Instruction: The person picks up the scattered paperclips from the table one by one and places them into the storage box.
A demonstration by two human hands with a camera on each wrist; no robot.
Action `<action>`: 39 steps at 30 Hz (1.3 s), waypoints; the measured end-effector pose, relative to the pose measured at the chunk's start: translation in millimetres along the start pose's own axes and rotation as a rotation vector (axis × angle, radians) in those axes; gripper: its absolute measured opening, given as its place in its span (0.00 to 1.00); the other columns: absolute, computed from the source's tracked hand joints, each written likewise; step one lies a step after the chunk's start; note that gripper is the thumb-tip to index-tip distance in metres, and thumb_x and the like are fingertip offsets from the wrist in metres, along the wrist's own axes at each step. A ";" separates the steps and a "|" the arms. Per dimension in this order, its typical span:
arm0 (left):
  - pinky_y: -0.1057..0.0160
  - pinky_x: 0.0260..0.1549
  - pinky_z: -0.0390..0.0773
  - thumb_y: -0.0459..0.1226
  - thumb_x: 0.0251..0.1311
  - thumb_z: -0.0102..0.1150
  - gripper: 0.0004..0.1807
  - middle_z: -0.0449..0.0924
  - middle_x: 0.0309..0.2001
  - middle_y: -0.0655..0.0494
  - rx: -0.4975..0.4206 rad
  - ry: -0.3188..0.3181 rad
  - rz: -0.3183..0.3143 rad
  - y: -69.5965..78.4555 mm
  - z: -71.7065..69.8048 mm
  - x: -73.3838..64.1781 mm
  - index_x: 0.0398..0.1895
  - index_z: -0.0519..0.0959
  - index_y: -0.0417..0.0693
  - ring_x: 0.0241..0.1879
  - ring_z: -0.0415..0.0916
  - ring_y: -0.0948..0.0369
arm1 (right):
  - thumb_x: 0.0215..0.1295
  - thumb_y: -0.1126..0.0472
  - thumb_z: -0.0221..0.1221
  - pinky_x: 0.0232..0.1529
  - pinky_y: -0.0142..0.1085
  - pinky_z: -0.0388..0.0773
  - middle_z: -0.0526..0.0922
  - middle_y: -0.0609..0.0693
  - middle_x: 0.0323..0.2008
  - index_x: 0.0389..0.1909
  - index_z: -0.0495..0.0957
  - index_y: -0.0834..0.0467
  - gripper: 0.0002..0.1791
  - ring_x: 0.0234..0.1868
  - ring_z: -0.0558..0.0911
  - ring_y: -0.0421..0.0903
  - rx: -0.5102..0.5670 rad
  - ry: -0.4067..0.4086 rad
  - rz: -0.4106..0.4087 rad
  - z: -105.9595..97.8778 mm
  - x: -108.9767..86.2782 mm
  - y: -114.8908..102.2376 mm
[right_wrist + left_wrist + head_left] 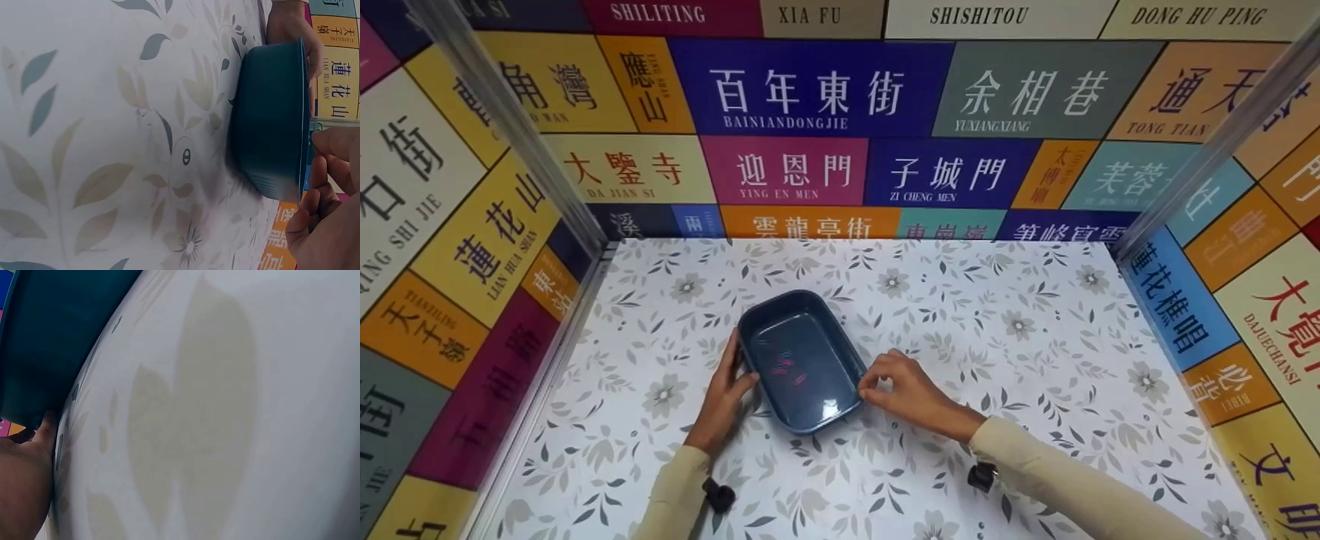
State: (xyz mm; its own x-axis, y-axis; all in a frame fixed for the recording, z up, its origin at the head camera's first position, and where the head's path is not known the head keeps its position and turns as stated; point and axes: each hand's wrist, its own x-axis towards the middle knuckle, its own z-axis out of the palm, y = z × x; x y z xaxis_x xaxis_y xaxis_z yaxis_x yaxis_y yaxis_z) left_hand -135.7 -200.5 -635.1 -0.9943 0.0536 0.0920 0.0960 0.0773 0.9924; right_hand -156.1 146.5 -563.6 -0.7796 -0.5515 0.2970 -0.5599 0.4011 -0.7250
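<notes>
A dark blue-green rectangular tray (810, 360) stands on the patterned table, turned at a slant. Several small pink paper clips (784, 366) lie scattered on its floor. My left hand (723, 397) rests against the tray's left wall, fingers extended along it and thumb touching the side; the left wrist view catches only part of this hand (25, 467) beside the tray wall (50, 337). At the right rim, the thumb and index finger of my right hand (911, 390) pinch a small green paper clip (318, 126), mostly covered by the fingertips.
White floral paper (997, 352) covers the table around the tray. Upright panels with coloured street-name blocks (810, 90) enclose the back and both sides, with metal corner posts (521, 127) between them. A dark wrist device (720, 495) sits on each forearm.
</notes>
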 end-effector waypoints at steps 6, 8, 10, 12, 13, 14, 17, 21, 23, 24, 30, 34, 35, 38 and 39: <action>0.42 0.85 0.47 0.32 0.81 0.56 0.47 0.40 0.91 0.53 -0.006 0.001 0.002 -0.2 -0.7 0.0 0.93 0.42 0.51 0.89 0.43 0.45 | 0.64 0.68 0.74 0.45 0.39 0.74 0.87 0.49 0.32 0.35 0.93 0.61 0.01 0.39 0.79 0.55 -0.014 -0.049 0.011 5.9 18.2 -4.0; 0.43 0.85 0.46 0.32 0.81 0.56 0.47 0.40 0.91 0.54 -0.004 0.003 0.004 -0.4 -1.0 -0.4 0.93 0.42 0.51 0.89 0.43 0.45 | 0.65 0.67 0.73 0.44 0.39 0.74 0.88 0.49 0.32 0.34 0.93 0.61 0.01 0.39 0.79 0.53 -0.023 -0.066 -0.009 8.5 24.3 -3.5; 0.43 0.85 0.47 0.32 0.81 0.56 0.47 0.41 0.91 0.54 -0.001 0.007 0.007 -0.7 -1.0 -0.9 0.93 0.42 0.51 0.88 0.43 0.45 | 0.65 0.67 0.73 0.43 0.39 0.74 0.88 0.49 0.33 0.34 0.93 0.60 0.02 0.38 0.77 0.50 -0.037 -0.081 -0.030 11.0 30.2 -3.7; 0.43 0.85 0.47 0.31 0.81 0.56 0.46 0.41 0.91 0.54 -0.002 0.009 0.008 -0.7 -0.8 -1.3 0.93 0.43 0.50 0.89 0.44 0.45 | 0.64 0.67 0.72 0.43 0.39 0.75 0.89 0.49 0.33 0.34 0.93 0.60 0.02 0.39 0.77 0.47 -0.055 -0.098 -0.047 13.1 35.7 -4.8; 0.44 0.85 0.47 0.31 0.81 0.57 0.47 0.41 0.91 0.54 -0.005 0.011 0.006 -0.7 -0.6 -1.4 0.93 0.43 0.51 0.88 0.44 0.46 | 0.63 0.68 0.72 0.43 0.40 0.75 0.89 0.50 0.33 0.34 0.93 0.60 0.02 0.39 0.76 0.47 -0.063 -0.103 -0.055 14.2 38.4 -5.7; 0.44 0.85 0.47 0.31 0.81 0.57 0.47 0.41 0.91 0.53 -0.009 0.012 0.005 -0.8 -0.5 -1.4 0.93 0.43 0.51 0.88 0.44 0.46 | 0.63 0.68 0.72 0.43 0.40 0.75 0.89 0.50 0.33 0.34 0.93 0.60 0.03 0.39 0.76 0.47 -0.075 -0.113 -0.053 15.2 40.9 -7.0; 0.43 0.85 0.47 0.31 0.81 0.57 0.47 0.41 0.91 0.53 -0.023 0.008 -0.001 -0.9 0.0 -1.7 0.93 0.42 0.51 0.89 0.43 0.46 | 0.62 0.68 0.72 0.44 0.40 0.76 0.88 0.50 0.33 0.33 0.93 0.58 0.03 0.39 0.77 0.47 -0.111 -0.138 -0.064 17.9 48.3 -9.7; 0.42 0.85 0.47 0.32 0.82 0.56 0.47 0.40 0.91 0.54 -0.029 0.002 -0.005 -1.1 0.0 -2.0 0.93 0.41 0.52 0.89 0.42 0.46 | 0.63 0.68 0.73 0.44 0.40 0.76 0.87 0.50 0.34 0.34 0.93 0.57 0.03 0.39 0.77 0.47 -0.144 -0.167 -0.060 20.3 57.2 -13.9; 0.43 0.85 0.47 0.32 0.81 0.57 0.47 0.40 0.91 0.53 -0.028 0.004 -0.003 -1.3 -0.1 -1.6 0.93 0.41 0.51 0.89 0.42 0.45 | 0.64 0.66 0.73 0.45 0.40 0.77 0.87 0.50 0.34 0.34 0.93 0.58 0.01 0.39 0.77 0.47 -0.155 -0.178 -0.055 21.2 61.3 -15.7; 0.43 0.85 0.48 0.32 0.81 0.57 0.47 0.40 0.91 0.53 -0.029 0.006 -0.004 -1.2 0.0 -1.4 0.93 0.41 0.51 0.89 0.43 0.45 | 0.64 0.66 0.73 0.45 0.41 0.77 0.88 0.50 0.34 0.34 0.93 0.58 0.01 0.40 0.77 0.47 -0.161 -0.183 -0.056 21.7 63.3 -16.2; 0.43 0.85 0.48 0.31 0.80 0.58 0.48 0.41 0.91 0.51 -0.027 0.011 -0.003 -0.7 0.7 -0.3 0.93 0.42 0.49 0.88 0.44 0.45 | 0.64 0.64 0.73 0.48 0.43 0.78 0.88 0.51 0.36 0.34 0.92 0.60 0.02 0.42 0.78 0.49 -0.203 -0.214 -0.061 23.3 76.8 -16.1; 0.44 0.85 0.47 0.30 0.80 0.57 0.47 0.41 0.91 0.51 -0.032 0.013 0.007 -0.4 1.0 -0.4 0.93 0.42 0.49 0.88 0.44 0.45 | 0.64 0.66 0.73 0.49 0.45 0.78 0.89 0.53 0.36 0.35 0.93 0.61 0.02 0.42 0.79 0.51 -0.231 -0.233 -0.093 24.6 87.0 -15.4; 0.44 0.85 0.47 0.30 0.80 0.57 0.47 0.41 0.91 0.51 -0.035 0.012 0.010 0.1 1.2 -0.6 0.93 0.42 0.48 0.88 0.44 0.45 | 0.64 0.66 0.72 0.49 0.45 0.77 0.89 0.53 0.36 0.35 0.93 0.61 0.03 0.42 0.79 0.52 -0.238 -0.237 -0.101 25.1 89.3 -15.5; 0.44 0.85 0.46 0.29 0.80 0.57 0.47 0.41 0.91 0.51 -0.041 0.010 0.018 0.7 1.5 -0.7 0.93 0.42 0.48 0.88 0.44 0.46 | 0.64 0.65 0.72 0.48 0.45 0.77 0.88 0.54 0.37 0.35 0.93 0.61 0.03 0.42 0.78 0.52 -0.253 -0.247 -0.113 27.0 95.5 -15.5; 0.44 0.85 0.46 0.29 0.80 0.57 0.47 0.41 0.91 0.51 -0.042 0.010 0.019 0.6 1.5 -0.5 0.93 0.42 0.48 0.88 0.44 0.46 | 0.64 0.65 0.72 0.47 0.45 0.76 0.88 0.54 0.36 0.35 0.93 0.61 0.03 0.41 0.78 0.51 -0.257 -0.251 -0.115 27.8 97.3 -15.4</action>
State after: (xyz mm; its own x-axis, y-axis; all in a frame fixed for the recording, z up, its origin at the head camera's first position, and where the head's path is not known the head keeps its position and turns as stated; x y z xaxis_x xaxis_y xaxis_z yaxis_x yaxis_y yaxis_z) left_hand -135.1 -199.0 -634.7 -0.9928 0.0449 0.1113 0.1129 0.0348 0.9930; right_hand -215.5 66.3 -540.8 -0.6324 -0.7528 0.1827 -0.7168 0.4792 -0.5066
